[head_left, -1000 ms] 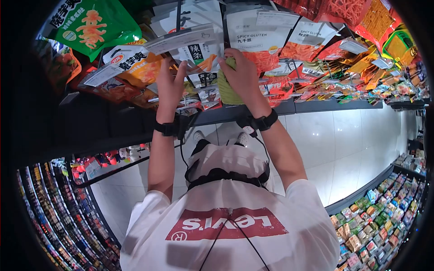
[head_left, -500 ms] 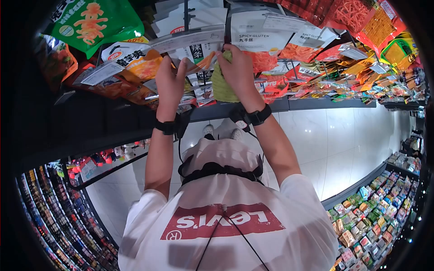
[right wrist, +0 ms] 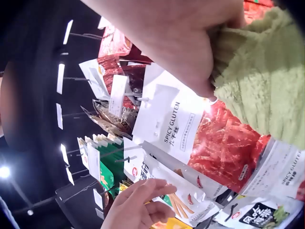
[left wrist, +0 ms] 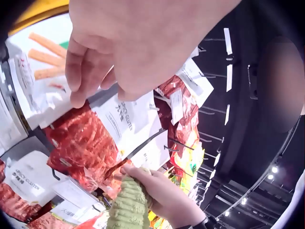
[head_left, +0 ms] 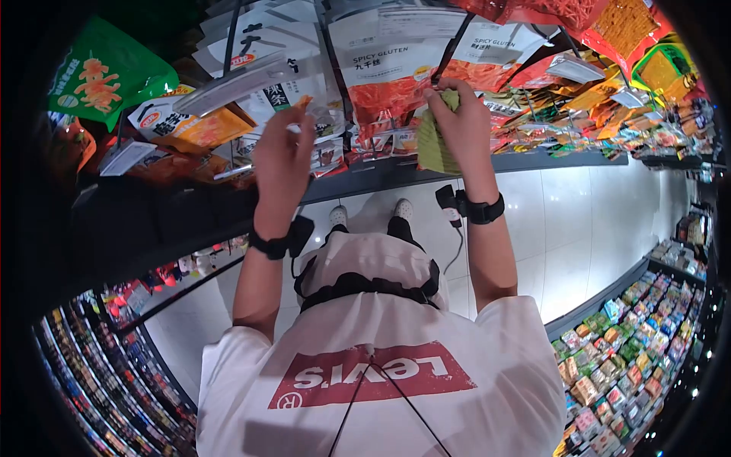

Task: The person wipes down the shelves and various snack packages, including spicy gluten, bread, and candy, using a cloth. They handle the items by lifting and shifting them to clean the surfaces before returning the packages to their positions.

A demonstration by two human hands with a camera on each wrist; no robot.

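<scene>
A green ribbed cloth (head_left: 437,148) hangs from my right hand (head_left: 466,128), whose fingers and thumb pinch its top beside the lower right corner of a white-and-red "Spicy Gluten" bag (head_left: 384,72). The right wrist view has the cloth (right wrist: 264,78) bunched in the right hand (right wrist: 178,40). My left hand (head_left: 282,161), fingers loosely bent and holding nothing, is at the lower edge of a white packet (right wrist: 188,195) with stick pictures. In the left wrist view the left hand's fingertips (left wrist: 78,98) overlap the boundary between packet and bag; contact cannot be told.
Hooks with price tags (head_left: 236,82) stick out above the hands. A green bag (head_left: 103,76) hangs at far left, red and yellow snack packets (head_left: 628,38) at right. A dark shelf edge (head_left: 365,172) runs below the hands. More stocked shelves (head_left: 624,358) stand behind the person.
My right hand has moved right with the cloth, widening the gap between the hands. The left hand has dropped slightly in view. Bags at left and centre appear shifted left.
</scene>
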